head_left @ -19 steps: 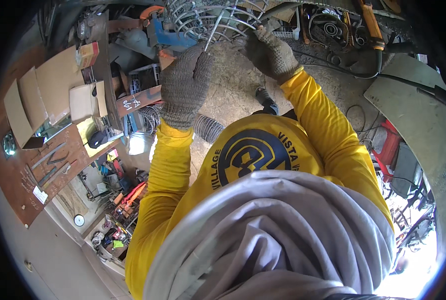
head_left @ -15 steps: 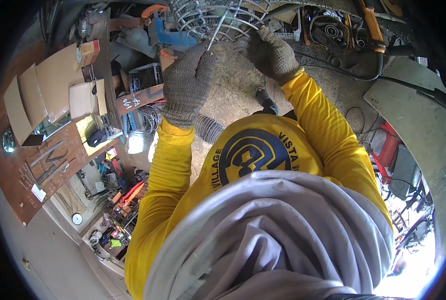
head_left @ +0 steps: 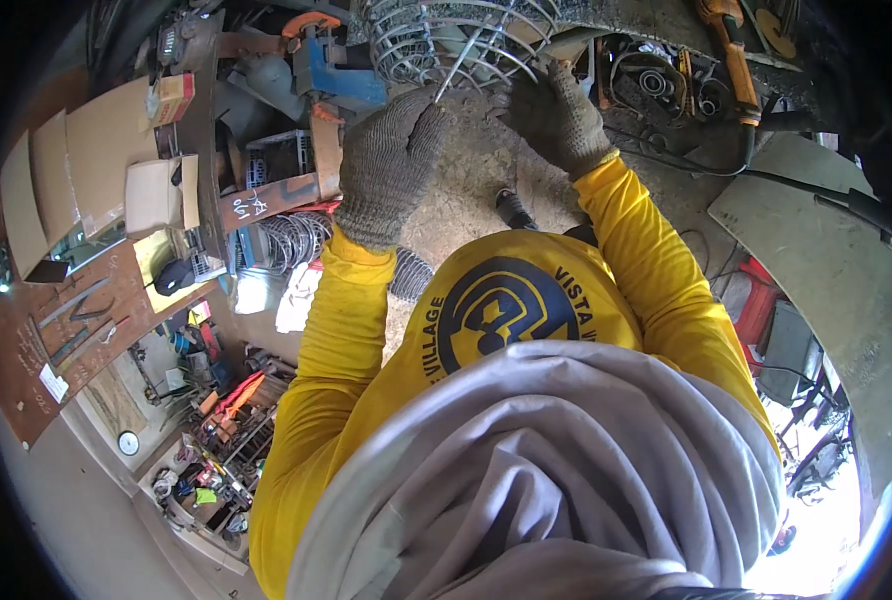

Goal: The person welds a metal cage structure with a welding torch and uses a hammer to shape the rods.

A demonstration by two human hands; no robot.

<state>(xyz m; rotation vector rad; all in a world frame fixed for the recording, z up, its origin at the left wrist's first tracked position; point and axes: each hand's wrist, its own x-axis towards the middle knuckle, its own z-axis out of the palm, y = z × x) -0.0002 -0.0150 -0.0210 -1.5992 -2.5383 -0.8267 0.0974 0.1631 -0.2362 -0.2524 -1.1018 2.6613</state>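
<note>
At the top of the view is a round cage of bent metal wire [head_left: 406, 45], its upper part cut off by the picture's edge. My left hand [head_left: 391, 165], in a grey-brown knit glove, is closed around the lower end of a thin metal rod [head_left: 458, 62]. That rod slants up across the front of the cage. To the right, just below the cage's lower rim, is my gloved right hand [head_left: 561, 120]. Its fingers look apart, one pointing up beside the rim; whether they touch the wire I cannot tell.
A blue and orange clamp-like tool [head_left: 336, 70] stands left of the cage. An orange power tool [head_left: 731, 60] lies at upper right, its cable running below. Cardboard boxes [head_left: 96, 160] sit on a brown board at left. Wire coils [head_left: 291, 240] lie beside my left forearm.
The view has shifted slightly, so both hands and the cage appear further right. My right hand's fingers have come away from the cage rim and spread. My left hand keeps the rod.
</note>
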